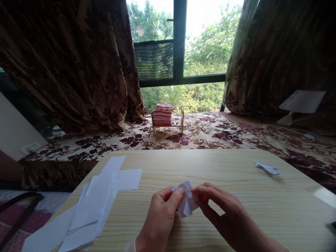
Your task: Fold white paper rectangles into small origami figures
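Observation:
My left hand [160,216] and my right hand [223,213] meet over the near middle of a light wooden table [236,182]. Together they pinch a small folded piece of white paper [187,203], held just above the tabletop. The left thumb and fingers grip its left side, the right fingertips its right side. Part of the paper is hidden behind my fingers.
Several loose white paper sheets [97,203] lie overlapping at the table's left. A small folded white paper shape [267,168] rests at the far right. Beyond the table, a tiny wooden rack with striped cloth [164,117] stands on a floral-covered ledge, near a white lamp [296,105].

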A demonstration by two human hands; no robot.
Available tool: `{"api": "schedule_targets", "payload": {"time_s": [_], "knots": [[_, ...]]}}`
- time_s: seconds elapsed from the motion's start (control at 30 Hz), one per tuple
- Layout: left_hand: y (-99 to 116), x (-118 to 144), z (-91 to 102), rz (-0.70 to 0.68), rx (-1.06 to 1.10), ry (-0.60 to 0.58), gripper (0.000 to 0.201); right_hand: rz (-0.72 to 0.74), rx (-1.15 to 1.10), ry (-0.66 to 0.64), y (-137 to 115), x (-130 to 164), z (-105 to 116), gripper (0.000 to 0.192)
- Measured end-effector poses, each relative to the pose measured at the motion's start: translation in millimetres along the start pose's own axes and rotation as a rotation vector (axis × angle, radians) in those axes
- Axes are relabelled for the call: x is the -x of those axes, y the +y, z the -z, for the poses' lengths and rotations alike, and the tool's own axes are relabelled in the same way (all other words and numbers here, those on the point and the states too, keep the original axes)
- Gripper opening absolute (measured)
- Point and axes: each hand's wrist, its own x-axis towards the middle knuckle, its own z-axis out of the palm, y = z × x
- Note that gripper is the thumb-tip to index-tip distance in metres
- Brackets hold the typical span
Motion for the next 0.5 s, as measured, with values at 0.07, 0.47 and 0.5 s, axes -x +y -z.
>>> {"api": "schedule_targets", "payload": {"time_s": [0.07, 0.47, 0.5], "knots": [[-0.1, 0.4, -0.1, 0.009, -0.008, 0.004, 0.036, -0.001, -0.007, -0.009, -0.7, -0.9, 0.7, 0.021], [-3.2, 0.0, 1.4, 0.032, -0.071, -0.048, 0.036, -0.072, -0.03, 0.016, -2.7, -3.4, 1.3, 0.014], [-3.2, -0.1, 1.3, 0.028, -0.078, -0.059, 0.035, -0.081, -0.031, 0.015, -2.7, -3.2, 1.3, 0.014]]}}
